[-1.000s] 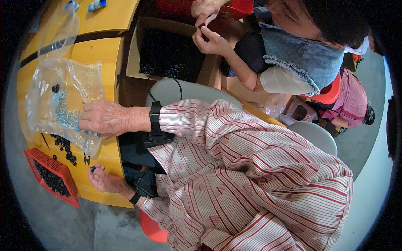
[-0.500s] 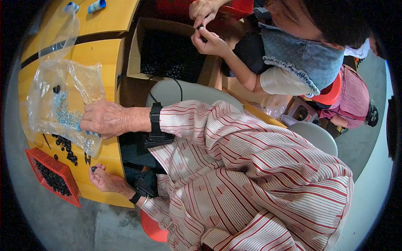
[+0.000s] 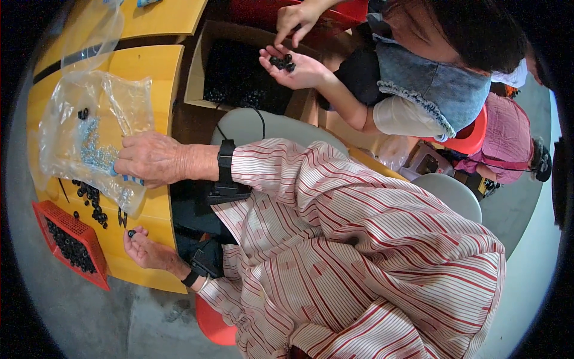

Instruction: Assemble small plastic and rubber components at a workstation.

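Observation:
My left hand (image 3: 149,250), lower in the picture, pinches a small black round part (image 3: 132,233) between thumb and fingertips. My right hand (image 3: 154,159), higher up, is closed around a blue-handled pliers-like tool (image 3: 122,216); its dark forked tips point toward the part and stand a little apart from it. Most of the handle is hidden by my fingers. Beside that hand lies a clear plastic bag (image 3: 66,128) with many tiny light-blue pieces (image 3: 95,149) on it. Loose black round parts (image 3: 91,200) are scattered on the yellow table (image 3: 164,239).
A red basket (image 3: 98,251) filled with black parts sits at the table's lower-left edge. Above, a cardboard box (image 3: 194,87) holds many dark parts. A co-worker's open palm (image 3: 299,69) carries several black parts. A grey chair (image 3: 281,128) stands between us.
The co-worker's lower hand has opened flat, showing several black parts, and the other hand has lifted away. My hands keep their holds; the view has shifted slightly.

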The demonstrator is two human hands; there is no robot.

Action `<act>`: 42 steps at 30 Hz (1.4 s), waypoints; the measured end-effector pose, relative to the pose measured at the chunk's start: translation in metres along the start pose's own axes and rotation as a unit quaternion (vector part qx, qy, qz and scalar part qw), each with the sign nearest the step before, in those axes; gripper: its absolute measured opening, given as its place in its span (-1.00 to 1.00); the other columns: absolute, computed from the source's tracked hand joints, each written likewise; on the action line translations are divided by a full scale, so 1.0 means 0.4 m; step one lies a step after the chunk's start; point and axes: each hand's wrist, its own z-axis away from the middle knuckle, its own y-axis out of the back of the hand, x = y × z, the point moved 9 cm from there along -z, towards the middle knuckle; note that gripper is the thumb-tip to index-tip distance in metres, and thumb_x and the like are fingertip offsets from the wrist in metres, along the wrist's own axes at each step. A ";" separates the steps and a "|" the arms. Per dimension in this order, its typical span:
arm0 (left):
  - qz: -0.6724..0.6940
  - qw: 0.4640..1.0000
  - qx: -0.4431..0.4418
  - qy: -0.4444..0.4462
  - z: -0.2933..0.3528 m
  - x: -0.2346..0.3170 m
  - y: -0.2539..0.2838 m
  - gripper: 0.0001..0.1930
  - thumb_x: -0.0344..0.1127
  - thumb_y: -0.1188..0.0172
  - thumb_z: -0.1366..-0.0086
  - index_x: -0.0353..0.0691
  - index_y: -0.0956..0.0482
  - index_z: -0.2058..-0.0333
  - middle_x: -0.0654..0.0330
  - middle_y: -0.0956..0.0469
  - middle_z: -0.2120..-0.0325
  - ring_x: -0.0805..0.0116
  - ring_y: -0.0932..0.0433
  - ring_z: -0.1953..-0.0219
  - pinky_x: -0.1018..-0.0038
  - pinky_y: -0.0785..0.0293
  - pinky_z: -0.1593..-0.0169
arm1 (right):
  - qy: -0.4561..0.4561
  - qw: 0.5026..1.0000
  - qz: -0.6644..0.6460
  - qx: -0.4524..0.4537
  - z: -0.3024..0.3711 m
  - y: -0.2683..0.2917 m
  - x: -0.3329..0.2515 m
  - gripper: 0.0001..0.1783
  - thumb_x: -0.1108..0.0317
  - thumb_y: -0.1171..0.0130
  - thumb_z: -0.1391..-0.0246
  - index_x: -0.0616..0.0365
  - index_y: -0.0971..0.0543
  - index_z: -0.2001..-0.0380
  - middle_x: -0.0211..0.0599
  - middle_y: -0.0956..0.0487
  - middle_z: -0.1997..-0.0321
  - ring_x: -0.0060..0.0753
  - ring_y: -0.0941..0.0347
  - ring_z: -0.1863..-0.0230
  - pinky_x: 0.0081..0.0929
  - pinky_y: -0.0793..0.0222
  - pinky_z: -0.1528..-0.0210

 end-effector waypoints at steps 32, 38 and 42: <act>0.036 0.999 0.004 -0.001 0.000 0.000 -0.007 -0.64 -0.45 -0.03 -0.19 -0.48 -0.26 0.05 0.09 -0.42 0.46 0.34 -0.40 0.31 0.45 -0.27 0.07 | 0.005 1.000 0.022 0.005 0.003 0.010 -0.003 -0.57 0.36 -0.35 0.52 0.05 -0.45 0.41 -0.39 -0.43 0.48 -0.28 -0.36 0.34 -0.40 -0.34 0.31; 0.017 1.000 -0.003 -0.007 0.003 0.018 -0.011 -0.66 -0.40 0.00 -0.22 -0.49 -0.28 0.07 0.06 -0.43 0.39 0.36 -0.36 0.33 0.47 -0.26 0.10 | 0.001 1.000 0.021 0.003 0.003 0.008 -0.006 -0.57 0.37 -0.34 0.53 0.06 -0.45 0.43 -0.39 -0.43 0.48 -0.28 -0.36 0.34 -0.40 -0.34 0.31; -0.011 1.000 0.011 0.009 0.009 0.021 -0.011 -0.66 -0.38 0.03 -0.24 -0.50 -0.28 0.07 0.06 -0.43 0.36 0.35 -0.35 0.31 0.47 -0.27 0.12 | 0.001 1.000 0.024 -0.011 0.002 0.006 -0.006 -0.58 0.38 -0.33 0.54 0.05 -0.45 0.44 -0.39 -0.43 0.48 -0.27 -0.36 0.34 -0.39 -0.34 0.31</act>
